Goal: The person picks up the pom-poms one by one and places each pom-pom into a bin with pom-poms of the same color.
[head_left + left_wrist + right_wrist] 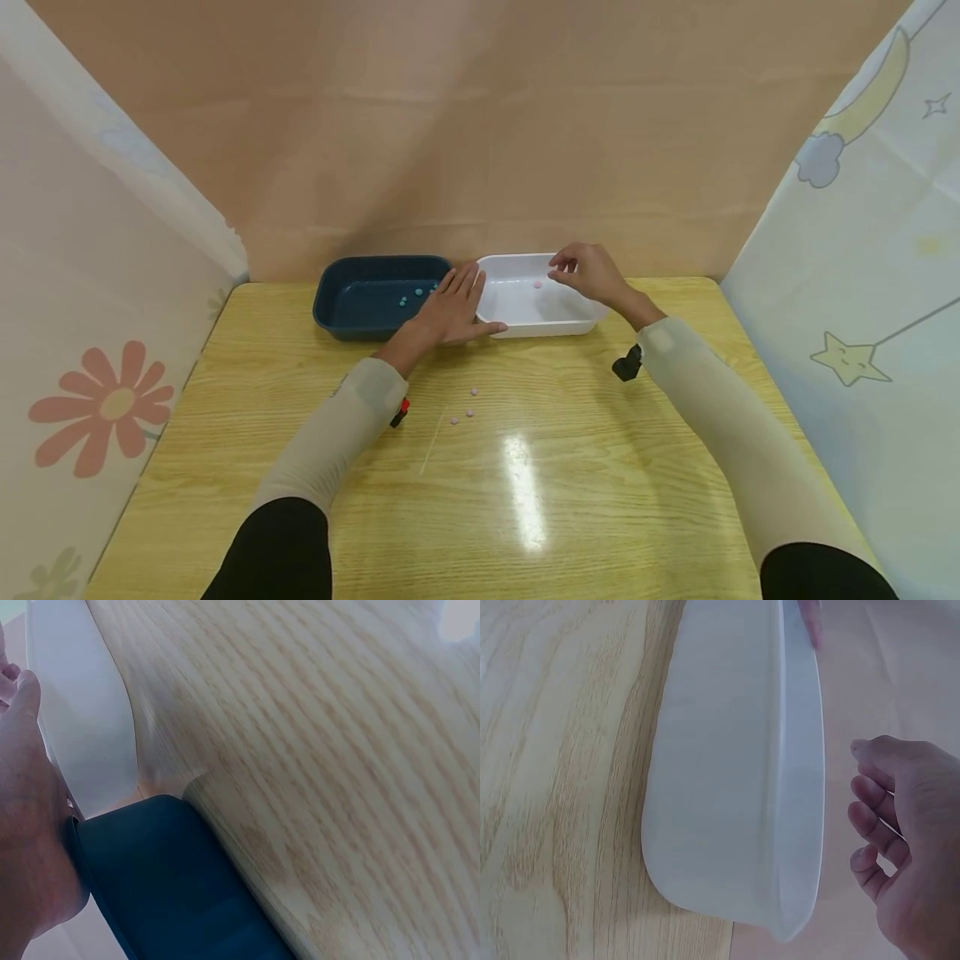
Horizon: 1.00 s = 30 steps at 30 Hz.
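Now, pink bead (pixel 537 285) in white tray (pixel 543 329), just left of right hand (pixel 590 273), which is nearer hand. Its fingers loosely curled, apparently holding nothing. Left hand (pixel 452 310): fingers straight, at tray's left end. Tray's long axis: left to right.

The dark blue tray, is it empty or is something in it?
Not empty: small teal balls lie inside the dark blue tray in the head view.
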{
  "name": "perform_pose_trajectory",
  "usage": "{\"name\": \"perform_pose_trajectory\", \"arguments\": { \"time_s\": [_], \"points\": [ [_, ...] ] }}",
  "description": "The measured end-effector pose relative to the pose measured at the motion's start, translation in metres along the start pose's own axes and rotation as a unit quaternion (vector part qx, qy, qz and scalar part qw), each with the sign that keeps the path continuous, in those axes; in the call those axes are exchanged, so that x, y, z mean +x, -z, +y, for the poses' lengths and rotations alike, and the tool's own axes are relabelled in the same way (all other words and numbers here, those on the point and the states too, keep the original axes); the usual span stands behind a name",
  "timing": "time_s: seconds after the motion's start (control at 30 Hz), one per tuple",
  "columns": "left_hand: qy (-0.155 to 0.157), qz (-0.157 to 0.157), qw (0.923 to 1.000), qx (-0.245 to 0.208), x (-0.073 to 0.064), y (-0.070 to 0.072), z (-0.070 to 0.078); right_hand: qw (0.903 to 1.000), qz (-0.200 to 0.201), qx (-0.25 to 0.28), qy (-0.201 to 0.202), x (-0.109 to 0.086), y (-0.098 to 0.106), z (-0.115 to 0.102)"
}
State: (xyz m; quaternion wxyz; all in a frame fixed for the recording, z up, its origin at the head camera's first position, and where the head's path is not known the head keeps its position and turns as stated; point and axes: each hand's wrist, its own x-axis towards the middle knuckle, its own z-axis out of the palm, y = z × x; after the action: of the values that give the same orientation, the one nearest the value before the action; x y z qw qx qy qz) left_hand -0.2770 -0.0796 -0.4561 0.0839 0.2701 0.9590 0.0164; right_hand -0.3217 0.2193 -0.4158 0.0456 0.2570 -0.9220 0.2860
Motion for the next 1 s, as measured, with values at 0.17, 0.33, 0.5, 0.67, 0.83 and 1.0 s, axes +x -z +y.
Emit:
{"name": "perform_pose_trajectory", "arguments": {
  "time_s": [0.17,0.33,0.5,0.67,0.83,1.0],
  "points": [
    [-0.003,0.004,1.0,-0.004,-0.002,0.001,0.001,0.9996,0.015,0.009,0.022,-0.009,0.004,-0.002],
    [-0.003,0.005,1.0,-0.004,-0.003,0.002,0.002,0.9983,0.018,0.0,0.055,-0.023,0.003,-0.005],
    [0.0,0.0,1.0,0.0,-0.003,0.001,0.001,0.996,0.006,-0.001,0.089,-0.039,-0.003,-0.014],
    [0.003,0.001,1.0,-0.002,-0.001,-0.001,0.0,0.9923,0.003,-0.002,0.124,-0.053,-0.011,-0.026],
    [0.005,0.003,1.0,-0.002,0.0,-0.001,0.0,0.9899,-0.022,0.027,0.137,-0.065,-0.023,-0.042],
    [0.005,0.006,1.0,-0.003,-0.001,0.0,0.001,0.9864,-0.06,0.043,0.147,-0.076,-0.041,-0.056]
  ]
}}
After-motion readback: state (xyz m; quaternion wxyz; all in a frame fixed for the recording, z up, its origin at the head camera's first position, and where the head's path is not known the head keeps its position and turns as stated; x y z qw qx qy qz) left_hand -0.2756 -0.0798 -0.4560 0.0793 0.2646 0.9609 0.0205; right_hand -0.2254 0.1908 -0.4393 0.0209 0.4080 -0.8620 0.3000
